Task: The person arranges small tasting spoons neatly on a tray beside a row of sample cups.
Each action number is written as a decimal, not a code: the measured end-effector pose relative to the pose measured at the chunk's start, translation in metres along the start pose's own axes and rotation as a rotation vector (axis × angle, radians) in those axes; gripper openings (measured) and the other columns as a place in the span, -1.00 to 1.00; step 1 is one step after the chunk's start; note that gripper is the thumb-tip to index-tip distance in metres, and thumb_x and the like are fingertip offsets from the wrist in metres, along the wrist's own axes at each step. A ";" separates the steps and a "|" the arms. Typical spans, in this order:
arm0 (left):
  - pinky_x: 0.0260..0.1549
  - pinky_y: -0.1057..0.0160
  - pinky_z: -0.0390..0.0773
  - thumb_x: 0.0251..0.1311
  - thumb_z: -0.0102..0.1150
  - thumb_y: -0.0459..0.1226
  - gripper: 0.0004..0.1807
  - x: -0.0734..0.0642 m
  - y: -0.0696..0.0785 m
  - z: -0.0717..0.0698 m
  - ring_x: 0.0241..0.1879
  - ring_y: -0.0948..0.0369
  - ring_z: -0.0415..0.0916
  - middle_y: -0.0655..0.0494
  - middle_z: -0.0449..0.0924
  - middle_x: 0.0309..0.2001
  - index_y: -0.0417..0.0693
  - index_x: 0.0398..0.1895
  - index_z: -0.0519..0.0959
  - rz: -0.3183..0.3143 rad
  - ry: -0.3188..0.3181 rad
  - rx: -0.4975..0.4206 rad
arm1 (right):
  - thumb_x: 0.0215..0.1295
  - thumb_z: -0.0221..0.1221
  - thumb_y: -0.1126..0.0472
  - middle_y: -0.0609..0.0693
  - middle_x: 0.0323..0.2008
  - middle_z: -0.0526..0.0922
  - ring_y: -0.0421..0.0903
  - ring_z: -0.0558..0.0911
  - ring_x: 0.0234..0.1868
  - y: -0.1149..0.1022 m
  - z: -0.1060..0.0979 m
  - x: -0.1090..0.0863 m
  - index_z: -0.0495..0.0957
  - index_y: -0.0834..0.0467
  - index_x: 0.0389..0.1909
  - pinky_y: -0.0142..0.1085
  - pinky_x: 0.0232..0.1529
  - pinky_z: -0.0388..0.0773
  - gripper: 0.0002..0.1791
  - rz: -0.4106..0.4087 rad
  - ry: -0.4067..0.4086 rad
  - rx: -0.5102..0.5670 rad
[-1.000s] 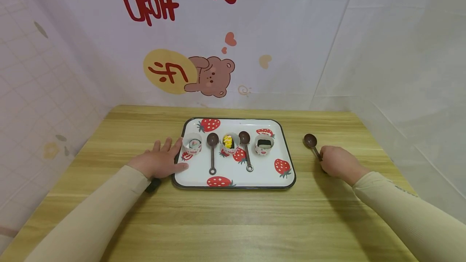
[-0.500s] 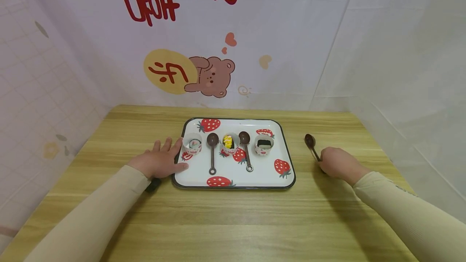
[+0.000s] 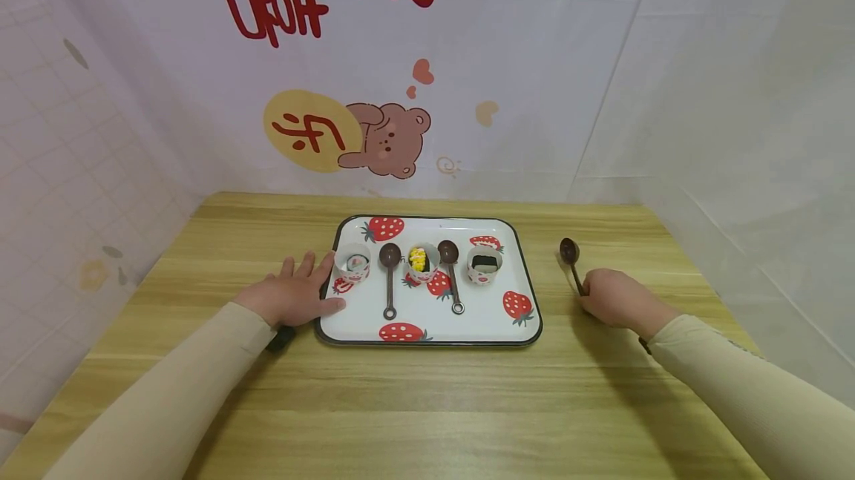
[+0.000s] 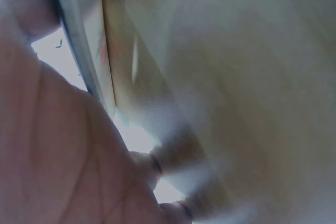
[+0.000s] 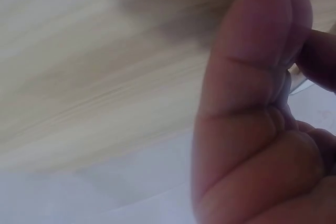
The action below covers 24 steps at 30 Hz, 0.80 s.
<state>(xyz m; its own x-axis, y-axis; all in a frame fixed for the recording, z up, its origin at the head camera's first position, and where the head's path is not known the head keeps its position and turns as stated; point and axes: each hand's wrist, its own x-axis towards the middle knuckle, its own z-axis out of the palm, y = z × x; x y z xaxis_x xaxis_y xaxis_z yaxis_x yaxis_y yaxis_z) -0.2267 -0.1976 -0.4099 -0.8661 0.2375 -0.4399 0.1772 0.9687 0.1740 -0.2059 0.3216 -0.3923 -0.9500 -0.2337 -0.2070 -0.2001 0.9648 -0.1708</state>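
Note:
In the head view my right hand (image 3: pixel 617 300) grips the handle end of a dark brown measuring spoon (image 3: pixel 569 251) a little above the table, right of the tray. The spoon's round bowl points away from me. My left hand (image 3: pixel 290 297), fingers spread, rests at the left edge of a white strawberry-print tray (image 3: pixel 490 320), its thumb over the rim. Two similar measuring spoons, a left one (image 3: pixel 390 280) and a right one (image 3: pixel 452 272), lie on the tray between three small paper cups. Curled fingers (image 5: pixel 247 87) fill the right wrist view, which hides the spoon.
The left cup (image 3: pixel 352 277) holds a sushi roll piece, the middle cup (image 3: pixel 430 272) a yellow-topped piece (image 3: pixel 418 259), the right cup (image 3: pixel 482 278) a black-and-white piece. A wooden table (image 3: pixel 427 398) lies beneath, with a printed cloth (image 3: pixel 534 57) behind.
My right hand has shifted slightly left, tilting the spoon so its bowl swings up and its handle stands steeper in view. The left hand, tray and cups stay as they were.

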 end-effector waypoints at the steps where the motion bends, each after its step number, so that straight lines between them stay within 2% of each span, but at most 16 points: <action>1: 0.39 -0.62 0.04 0.39 -0.06 0.42 0.15 0.000 0.000 0.000 0.57 -0.60 -0.31 -0.46 -0.27 0.67 -0.08 0.74 -0.18 0.001 0.000 0.000 | 0.33 0.20 0.28 -0.07 -0.62 0.48 -0.13 0.42 -0.55 -0.002 0.000 0.000 0.47 0.12 -0.62 -0.26 -0.43 0.36 -0.71 0.001 0.000 0.012; 8: 0.37 -0.63 0.05 0.41 -0.06 0.40 0.14 0.001 0.000 0.001 0.57 -0.60 -0.30 -0.47 -0.27 0.67 -0.11 0.74 -0.18 0.008 0.004 -0.003 | 0.14 0.20 0.32 -0.02 -0.53 0.58 -0.09 0.49 -0.47 -0.012 0.003 0.003 0.58 0.20 -0.45 -0.25 -0.40 0.41 -0.97 0.011 0.036 0.072; 15: 0.38 -0.61 0.05 0.39 -0.06 0.42 0.15 -0.001 0.000 0.000 0.58 -0.59 -0.29 -0.46 -0.25 0.67 -0.07 0.74 -0.18 0.005 0.010 -0.004 | 0.28 0.25 0.27 0.02 -0.46 0.67 -0.09 0.56 -0.44 -0.021 0.003 0.003 0.61 0.35 -0.20 -0.20 -0.35 0.51 -0.80 0.015 0.051 0.107; 24: 0.39 -0.62 0.03 0.39 -0.05 0.42 0.16 -0.001 -0.001 0.000 0.57 -0.59 -0.30 -0.46 -0.27 0.67 -0.07 0.74 -0.19 0.004 0.008 -0.013 | 0.36 0.26 0.26 0.02 -0.43 0.71 -0.14 0.57 -0.47 -0.036 0.004 0.000 0.60 0.37 -0.04 -0.24 -0.42 0.50 -0.73 -0.004 0.062 0.186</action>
<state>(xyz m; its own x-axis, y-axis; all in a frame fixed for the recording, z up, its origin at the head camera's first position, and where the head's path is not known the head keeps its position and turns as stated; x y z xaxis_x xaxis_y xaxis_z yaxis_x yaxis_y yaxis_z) -0.2261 -0.1986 -0.4097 -0.8689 0.2411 -0.4323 0.1752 0.9666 0.1869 -0.1981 0.2868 -0.3898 -0.9635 -0.2237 -0.1469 -0.1614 0.9236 -0.3476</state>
